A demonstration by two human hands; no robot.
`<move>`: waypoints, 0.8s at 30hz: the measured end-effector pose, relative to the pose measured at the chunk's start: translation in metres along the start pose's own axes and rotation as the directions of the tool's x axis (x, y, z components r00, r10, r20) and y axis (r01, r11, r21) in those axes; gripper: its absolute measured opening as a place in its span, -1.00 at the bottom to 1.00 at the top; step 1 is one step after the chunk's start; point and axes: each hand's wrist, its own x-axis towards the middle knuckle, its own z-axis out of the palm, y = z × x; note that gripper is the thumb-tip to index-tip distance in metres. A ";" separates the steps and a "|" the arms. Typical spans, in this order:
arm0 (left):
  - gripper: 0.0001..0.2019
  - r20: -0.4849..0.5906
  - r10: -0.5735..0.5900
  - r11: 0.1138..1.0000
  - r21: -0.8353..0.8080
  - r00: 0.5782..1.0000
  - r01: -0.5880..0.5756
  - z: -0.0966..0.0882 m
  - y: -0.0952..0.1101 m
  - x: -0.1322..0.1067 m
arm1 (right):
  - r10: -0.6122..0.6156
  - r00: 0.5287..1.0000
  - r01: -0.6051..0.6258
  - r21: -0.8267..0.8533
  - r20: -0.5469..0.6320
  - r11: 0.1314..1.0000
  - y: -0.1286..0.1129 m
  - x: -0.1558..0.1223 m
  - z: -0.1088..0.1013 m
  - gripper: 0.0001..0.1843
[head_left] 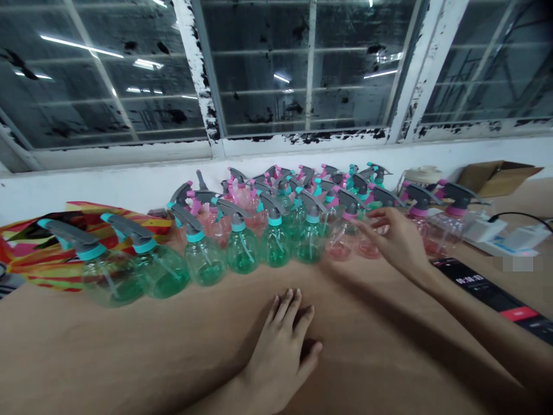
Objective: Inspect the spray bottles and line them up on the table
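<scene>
My left hand [280,346] rests palm down on the wooden table [151,351], its fingers stretched out and holding nothing. My right hand [397,242] reaches forward, fingers curled at the neck of a pink-tinted spray bottle [368,249] with a grey trigger head; the hand partly hides it. Directly left stands another pink spray bottle [340,245]. A front row of green spray bottles [276,245] with turquoise collars continues leftward, each with a little liquid or tint low down. More pink-collared spray bottles [449,227] stand right of my right hand.
Several more pink and turquoise sprayers [280,178] crowd behind the front row. A colourful cloth or bag [125,222] lies at left. At right are a phone [488,288], a white power strip with chargers [496,233] and an open cardboard box [492,176]. Barred windows [302,69] rise behind.
</scene>
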 end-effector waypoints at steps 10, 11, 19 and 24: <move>-0.55 0.000 0.018 0.998 0.061 1.000 -0.018 -0.001 0.000 -0.001 | 0.060 0.984 -0.032 -0.167 0.165 0.985 0.001 0.010 0.015 -0.38; -0.55 0.006 0.017 0.998 0.067 1.000 -0.018 -0.001 0.000 -0.001 | 0.062 0.982 -0.029 -0.182 0.178 0.983 -0.001 0.010 0.017 -0.39; -0.55 -0.009 0.043 0.994 0.099 0.999 -0.042 -0.003 -0.002 0.002 | 0.075 0.961 0.001 -0.275 0.265 0.961 -0.004 -0.001 0.003 -0.43; -0.55 -0.038 0.058 0.991 0.120 0.998 -0.053 0.000 -0.005 0.000 | 0.025 0.928 0.080 -0.264 0.373 0.961 0.001 -0.028 -0.030 -0.49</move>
